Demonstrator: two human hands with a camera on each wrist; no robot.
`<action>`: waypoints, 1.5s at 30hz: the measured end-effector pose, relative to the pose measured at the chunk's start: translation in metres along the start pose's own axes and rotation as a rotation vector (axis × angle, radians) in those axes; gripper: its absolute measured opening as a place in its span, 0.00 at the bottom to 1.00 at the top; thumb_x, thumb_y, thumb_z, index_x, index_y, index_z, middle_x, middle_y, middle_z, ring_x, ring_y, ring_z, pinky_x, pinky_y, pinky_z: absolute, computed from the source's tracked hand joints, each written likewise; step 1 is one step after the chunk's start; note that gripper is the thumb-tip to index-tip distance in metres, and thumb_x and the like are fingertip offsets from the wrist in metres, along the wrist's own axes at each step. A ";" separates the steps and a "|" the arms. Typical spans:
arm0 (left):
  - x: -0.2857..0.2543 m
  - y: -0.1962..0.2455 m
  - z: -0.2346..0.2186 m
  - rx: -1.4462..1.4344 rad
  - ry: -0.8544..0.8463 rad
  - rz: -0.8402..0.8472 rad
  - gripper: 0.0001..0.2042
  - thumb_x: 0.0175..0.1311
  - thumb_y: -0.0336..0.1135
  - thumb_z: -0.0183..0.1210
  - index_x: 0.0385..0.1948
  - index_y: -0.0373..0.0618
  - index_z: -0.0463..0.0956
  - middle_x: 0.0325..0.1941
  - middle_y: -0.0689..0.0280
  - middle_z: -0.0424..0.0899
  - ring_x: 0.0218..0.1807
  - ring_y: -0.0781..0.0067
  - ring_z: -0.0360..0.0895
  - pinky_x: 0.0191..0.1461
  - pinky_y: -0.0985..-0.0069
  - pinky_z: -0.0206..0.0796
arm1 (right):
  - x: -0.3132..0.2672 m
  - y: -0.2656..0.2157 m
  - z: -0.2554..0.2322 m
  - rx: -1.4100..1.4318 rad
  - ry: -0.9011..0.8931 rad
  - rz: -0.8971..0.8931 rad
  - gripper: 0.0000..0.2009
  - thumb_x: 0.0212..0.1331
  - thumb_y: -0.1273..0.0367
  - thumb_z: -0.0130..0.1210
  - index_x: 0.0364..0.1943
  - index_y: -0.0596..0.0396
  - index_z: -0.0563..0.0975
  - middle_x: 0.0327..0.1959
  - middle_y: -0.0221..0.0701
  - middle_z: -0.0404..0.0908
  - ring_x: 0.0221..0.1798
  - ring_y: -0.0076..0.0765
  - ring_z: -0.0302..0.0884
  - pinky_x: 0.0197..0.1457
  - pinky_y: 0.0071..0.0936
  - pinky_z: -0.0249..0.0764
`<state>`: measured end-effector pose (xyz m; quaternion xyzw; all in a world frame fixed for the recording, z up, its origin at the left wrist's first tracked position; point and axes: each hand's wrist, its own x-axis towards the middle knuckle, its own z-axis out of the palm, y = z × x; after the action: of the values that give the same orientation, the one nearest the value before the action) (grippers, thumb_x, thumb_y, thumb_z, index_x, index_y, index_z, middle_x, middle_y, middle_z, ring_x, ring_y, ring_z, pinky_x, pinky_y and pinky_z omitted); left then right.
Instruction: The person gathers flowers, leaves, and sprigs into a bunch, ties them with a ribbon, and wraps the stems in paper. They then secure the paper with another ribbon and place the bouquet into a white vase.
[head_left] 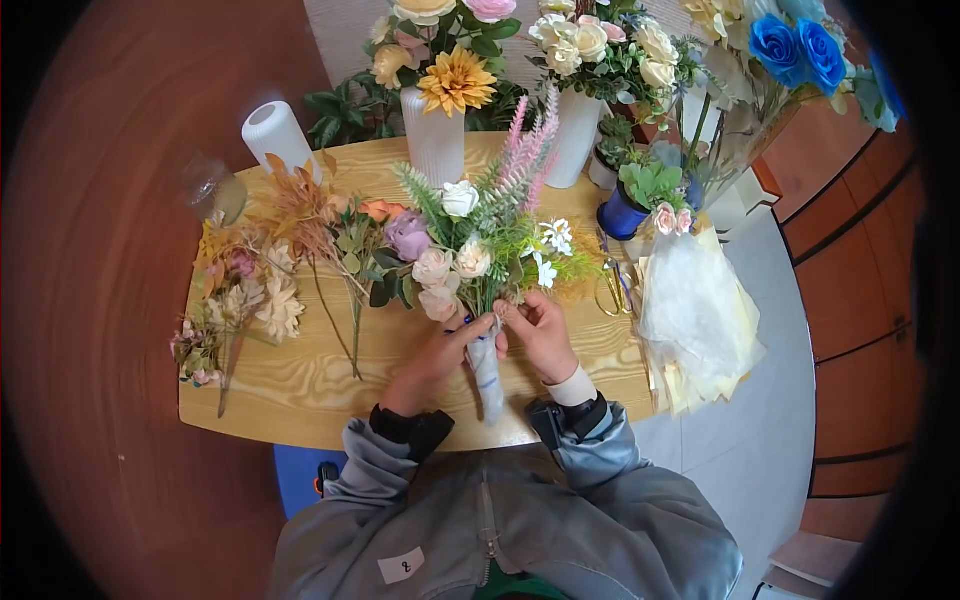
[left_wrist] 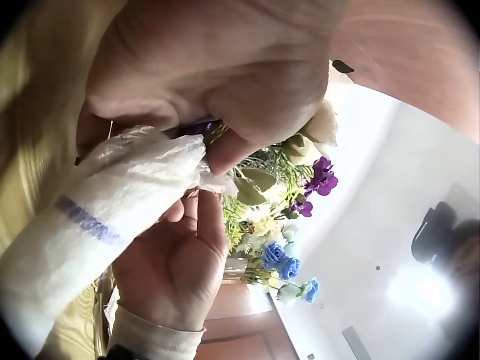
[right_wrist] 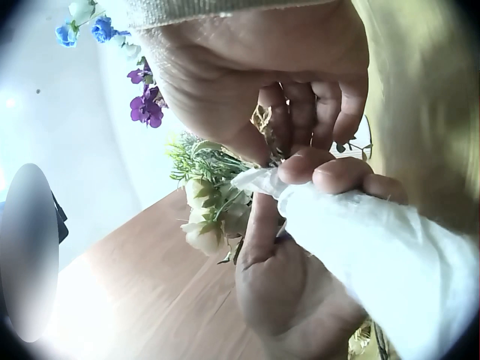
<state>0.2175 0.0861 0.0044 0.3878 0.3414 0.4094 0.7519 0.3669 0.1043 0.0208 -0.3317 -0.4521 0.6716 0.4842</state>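
Observation:
A bouquet of artificial flowers point(head_left: 472, 260) stands upright before me, with white, blush and lilac blooms, fern and pink spikes. White paper point(left_wrist: 112, 187) with a blue-purple band wraps its stems. My left hand point(head_left: 447, 352) grips the bundle where the paper wrap ends, its thumb over the front. From the other side my right hand point(head_left: 540, 335) pinches a crinkled tan strip point(right_wrist: 261, 120) at the neck of the bouquet, thumb and fingertips together. The fingertips of both hands meet there, partly hiding the strip. The wrapped stems point down toward my body.
Loose flower stems point(head_left: 265, 290) lie at the left of the wooden table point(head_left: 420, 400). Gold-handled scissors point(head_left: 612, 290) and pale wrapping sheets point(head_left: 695, 310) lie at the right. White vases point(head_left: 435, 135), a tipped white vase point(head_left: 280, 135) and a blue pot point(head_left: 624, 215) line the back.

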 end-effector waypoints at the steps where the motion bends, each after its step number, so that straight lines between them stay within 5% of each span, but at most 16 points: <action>1: 0.001 0.000 0.000 0.002 0.000 -0.002 0.11 0.63 0.37 0.43 0.40 0.41 0.65 0.28 0.63 0.74 0.32 0.72 0.73 0.36 0.76 0.66 | 0.000 0.003 -0.003 -0.011 -0.007 0.010 0.04 0.55 0.74 0.49 0.30 0.62 0.70 0.19 0.30 0.73 0.14 0.22 0.67 0.16 0.18 0.62; 7: 0.006 -0.007 -0.002 -0.003 0.010 -0.063 0.11 0.63 0.37 0.44 0.39 0.39 0.66 0.30 0.61 0.76 0.34 0.70 0.75 0.40 0.75 0.67 | 0.000 0.007 -0.006 0.045 0.017 0.058 0.04 0.56 0.74 0.49 0.30 0.61 0.70 0.19 0.29 0.72 0.15 0.20 0.66 0.17 0.17 0.62; 10: 0.009 -0.016 -0.003 -0.105 0.091 -0.102 0.09 0.61 0.35 0.47 0.37 0.41 0.68 0.29 0.62 0.76 0.31 0.72 0.75 0.34 0.77 0.69 | -0.001 0.012 -0.012 0.019 0.033 0.062 0.03 0.55 0.74 0.50 0.30 0.60 0.70 0.19 0.28 0.73 0.16 0.19 0.66 0.18 0.17 0.63; 16: 0.012 -0.015 0.005 -0.297 0.206 0.014 0.07 0.59 0.30 0.47 0.37 0.40 0.67 0.29 0.61 0.74 0.30 0.70 0.74 0.36 0.76 0.68 | -0.002 0.007 -0.007 0.011 0.096 0.078 0.04 0.55 0.73 0.51 0.28 0.59 0.70 0.19 0.27 0.73 0.18 0.19 0.67 0.21 0.16 0.63; 18: 0.013 -0.017 0.004 -0.438 0.219 0.002 0.05 0.57 0.31 0.46 0.30 0.40 0.65 0.26 0.65 0.69 0.26 0.73 0.68 0.32 0.77 0.63 | -0.001 0.010 -0.012 0.021 0.070 0.071 0.05 0.55 0.72 0.51 0.28 0.59 0.71 0.19 0.27 0.73 0.18 0.18 0.67 0.22 0.16 0.63; 22: 0.013 -0.017 -0.003 -0.546 0.159 -0.047 0.05 0.54 0.32 0.45 0.23 0.43 0.63 0.20 0.67 0.65 0.21 0.77 0.62 0.26 0.80 0.57 | -0.004 -0.001 -0.020 -0.624 0.005 0.002 0.05 0.52 0.71 0.54 0.25 0.59 0.74 0.16 0.25 0.72 0.17 0.18 0.63 0.20 0.15 0.60; 24: 0.013 -0.018 -0.003 -0.491 0.294 -0.065 0.06 0.53 0.34 0.44 0.28 0.43 0.64 0.20 0.68 0.65 0.18 0.79 0.60 0.21 0.81 0.52 | -0.010 -0.024 -0.015 -0.812 -0.039 0.024 0.05 0.51 0.71 0.55 0.25 0.59 0.75 0.15 0.24 0.71 0.16 0.17 0.62 0.20 0.15 0.59; 26: 0.012 -0.013 0.001 -0.441 0.383 -0.054 0.06 0.52 0.33 0.44 0.28 0.43 0.64 0.20 0.68 0.65 0.18 0.80 0.60 0.20 0.82 0.52 | -0.016 -0.040 -0.013 -0.715 0.087 -0.108 0.04 0.49 0.70 0.57 0.26 0.56 0.77 0.16 0.21 0.69 0.18 0.12 0.60 0.21 0.14 0.57; 28: 0.010 -0.007 0.012 -0.390 0.465 -0.045 0.05 0.51 0.31 0.45 0.29 0.42 0.64 0.19 0.69 0.65 0.18 0.80 0.60 0.20 0.82 0.52 | -0.015 -0.060 -0.010 -0.765 0.138 -0.120 0.08 0.45 0.72 0.59 0.32 0.56 0.76 0.23 0.27 0.72 0.25 0.19 0.65 0.29 0.18 0.63; 30: 0.011 0.000 0.024 -0.250 0.550 0.175 0.07 0.49 0.28 0.45 0.30 0.41 0.65 0.18 0.70 0.64 0.17 0.82 0.58 0.19 0.83 0.50 | -0.005 -0.069 -0.008 -1.076 0.289 -0.745 0.16 0.39 0.72 0.61 0.37 0.54 0.74 0.33 0.33 0.71 0.36 0.34 0.67 0.39 0.27 0.64; 31: 0.011 0.000 0.024 -0.244 0.542 0.171 0.07 0.49 0.28 0.45 0.30 0.41 0.65 0.18 0.70 0.64 0.17 0.82 0.58 0.19 0.83 0.50 | -0.003 -0.068 -0.010 -1.136 0.249 -0.695 0.23 0.37 0.71 0.60 0.44 0.53 0.71 0.42 0.35 0.66 0.47 0.43 0.60 0.49 0.34 0.58; 33: 0.009 0.000 0.021 0.014 0.417 0.283 0.17 0.46 0.25 0.45 0.42 0.42 0.61 0.23 0.69 0.66 0.19 0.82 0.58 0.21 0.83 0.53 | 0.007 -0.063 -0.011 -1.126 0.286 -0.730 0.24 0.37 0.71 0.59 0.45 0.52 0.70 0.41 0.35 0.66 0.46 0.43 0.60 0.48 0.35 0.58; 41: 0.003 0.002 0.033 0.150 0.557 0.268 0.17 0.47 0.25 0.48 0.42 0.43 0.62 0.27 0.71 0.68 0.23 0.84 0.59 0.23 0.85 0.52 | 0.017 -0.051 -0.008 -1.033 0.407 -0.695 0.24 0.38 0.71 0.57 0.46 0.51 0.69 0.41 0.34 0.68 0.46 0.41 0.61 0.48 0.34 0.56; 45: 0.003 -0.008 0.023 0.080 0.577 0.277 0.15 0.49 0.25 0.48 0.42 0.44 0.63 0.28 0.71 0.68 0.23 0.85 0.59 0.23 0.86 0.51 | 0.027 -0.037 -0.026 -0.847 0.460 -0.675 0.20 0.40 0.73 0.56 0.44 0.52 0.71 0.34 0.33 0.72 0.39 0.38 0.67 0.44 0.31 0.60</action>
<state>0.2407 0.0792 0.0081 0.3280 0.5002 0.5871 0.5454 0.3948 0.1418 0.0454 -0.4711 -0.6450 0.1523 0.5821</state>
